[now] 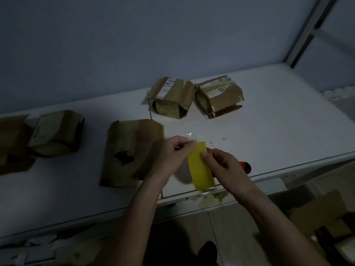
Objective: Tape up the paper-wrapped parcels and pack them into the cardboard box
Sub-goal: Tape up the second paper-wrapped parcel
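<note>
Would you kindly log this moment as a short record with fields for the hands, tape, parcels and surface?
left hand: pinches the clear free end of the tape
right hand: holds the yellow tape roll
nearest parcel: torn, beside the left hand
far parcels: two, side by side
left parcel: near the table's left end
surface: white table

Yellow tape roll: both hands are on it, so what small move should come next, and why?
Probably draw the strip out further: the left hand pinches the clear free end while the right hand grips the yellow tape roll, and the torn parcel beside them awaits taping.
</note>
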